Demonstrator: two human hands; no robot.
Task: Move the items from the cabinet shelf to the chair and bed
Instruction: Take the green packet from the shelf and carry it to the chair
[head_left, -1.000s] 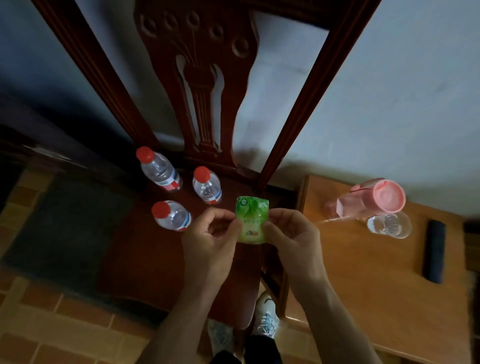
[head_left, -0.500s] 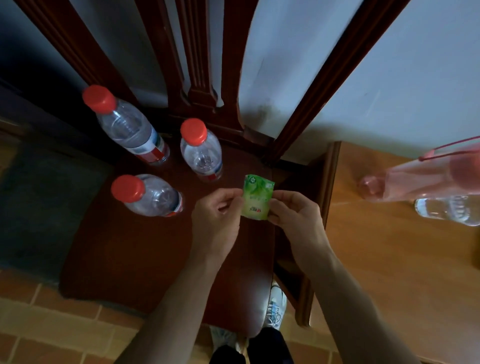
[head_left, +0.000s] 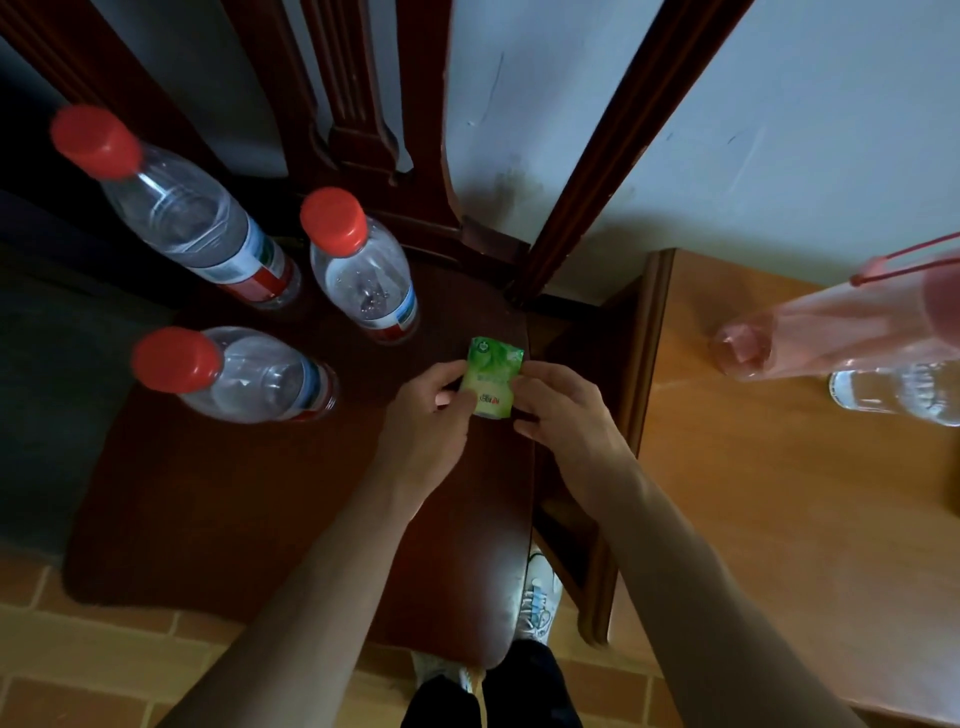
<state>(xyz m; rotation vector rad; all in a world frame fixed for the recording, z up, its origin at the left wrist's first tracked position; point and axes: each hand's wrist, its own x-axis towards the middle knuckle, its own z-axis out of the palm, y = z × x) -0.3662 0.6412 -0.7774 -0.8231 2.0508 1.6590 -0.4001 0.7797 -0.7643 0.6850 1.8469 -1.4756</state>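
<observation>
Both hands pinch a small green packet (head_left: 489, 378) low over the chair seat (head_left: 260, 509) — left hand (head_left: 427, 415), right hand (head_left: 558, 410). 3 red-capped bottles (head_left: 358, 270) already stand at the seat's far left; packet apparently not yet released.

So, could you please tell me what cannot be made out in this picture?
Too small, head view: the print on the green packet. The left hand and right hand cover its sides, so contact with the chair seat is unclear.
Blurred: pink container, its top cut off by the right edge.
Partly hidden: clear container, behind the pink one and cut by the right edge.
Outside the frame: cabinet shelf and bed.
</observation>
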